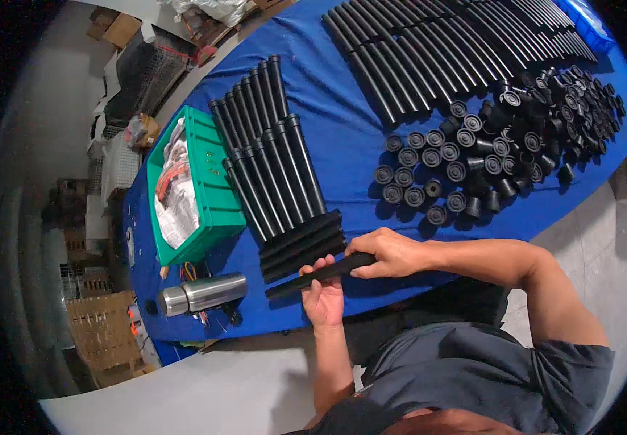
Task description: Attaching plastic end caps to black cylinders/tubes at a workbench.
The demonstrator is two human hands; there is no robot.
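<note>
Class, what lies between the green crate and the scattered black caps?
Two rows of black tubes, then a strip of blue cloth; the head view shows this.

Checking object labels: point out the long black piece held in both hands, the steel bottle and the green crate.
long black piece (344, 267): head view, middle of its length
steel bottle (212, 293): head view, side of its body
green crate (216, 199): head view, outer side wall

Left hand (323, 296) curls palm-up while right hand (389, 254) grips overhand.
</note>
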